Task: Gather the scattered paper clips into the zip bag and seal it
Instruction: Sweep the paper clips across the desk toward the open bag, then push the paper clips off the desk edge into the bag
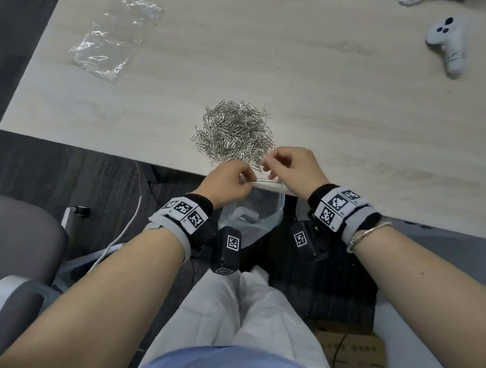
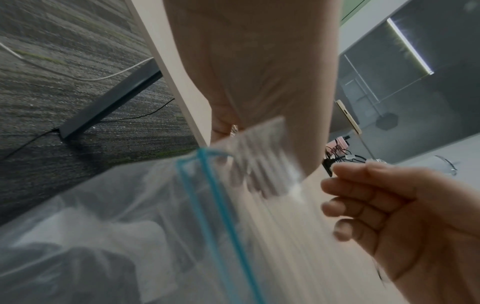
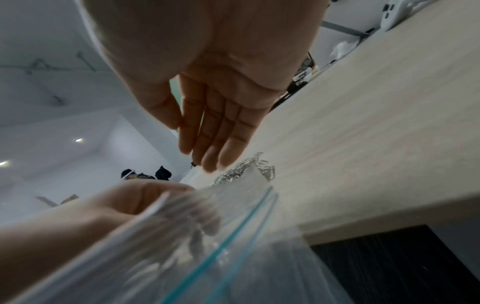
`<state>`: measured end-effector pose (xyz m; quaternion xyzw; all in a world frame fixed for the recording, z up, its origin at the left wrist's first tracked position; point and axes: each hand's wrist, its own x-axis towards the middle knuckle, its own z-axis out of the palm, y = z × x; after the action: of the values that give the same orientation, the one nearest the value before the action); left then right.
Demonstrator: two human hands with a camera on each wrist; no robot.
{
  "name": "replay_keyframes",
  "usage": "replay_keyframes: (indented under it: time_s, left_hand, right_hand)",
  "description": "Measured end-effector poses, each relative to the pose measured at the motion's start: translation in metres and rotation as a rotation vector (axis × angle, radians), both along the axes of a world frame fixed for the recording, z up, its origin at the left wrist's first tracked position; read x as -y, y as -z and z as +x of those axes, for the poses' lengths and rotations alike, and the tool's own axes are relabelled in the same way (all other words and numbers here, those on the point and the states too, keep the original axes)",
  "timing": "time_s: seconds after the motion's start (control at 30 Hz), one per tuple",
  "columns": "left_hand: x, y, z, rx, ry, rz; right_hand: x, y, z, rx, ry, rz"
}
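Both our hands at the bag (image 1: 252,214) mouth: left hand (image 1: 227,182) pinches its rim, right hand (image 1: 295,171) fingers straight, clips (image 1: 235,132) just beyond fingertips.

Both forearms were extended forward and angled inward, wrists close together, each wrapped in a marker-tagged band. The left hand (image 1: 229,182) was curled, thumb and fingers pinched on the top edge of the zip bag (image 1: 250,217). The right hand (image 1: 293,171) was held just beside it, slightly higher; in the head view its thumb and forefinger appeared pinched at the bag's rim, while the right wrist view showed the fingers (image 3: 215,133) nearly straight and together. Actual contact of the right hand could not be confirmed.
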<state>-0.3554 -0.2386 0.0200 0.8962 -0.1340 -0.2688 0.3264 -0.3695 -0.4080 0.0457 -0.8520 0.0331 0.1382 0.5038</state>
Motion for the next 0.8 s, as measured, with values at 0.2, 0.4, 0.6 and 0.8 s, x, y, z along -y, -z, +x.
replay_keyframes:
  time_s: [0.2, 0.4, 0.6, 0.8]
  left_hand:
    - [-0.003, 0.0, 0.001, -0.001, 0.102, 0.006]
    - [-0.015, -0.003, -0.002, -0.019, 0.248, 0.007]
    - [-0.031, -0.004, -0.009, -0.002, 0.294, 0.025]
    - [-0.052, 0.001, -0.017, 0.066, 0.313, 0.097]
  right_hand:
    - [-0.011, -0.005, -0.018, -0.213, -0.148, -0.07]
    - [-0.033, -0.004, -0.038, -0.322, -0.321, -0.364]
    - [-0.046, 0.005, -0.055, -0.369, -0.376, -0.468]
    - [-0.057, 0.011, -0.063, -0.378, -0.359, -0.492]
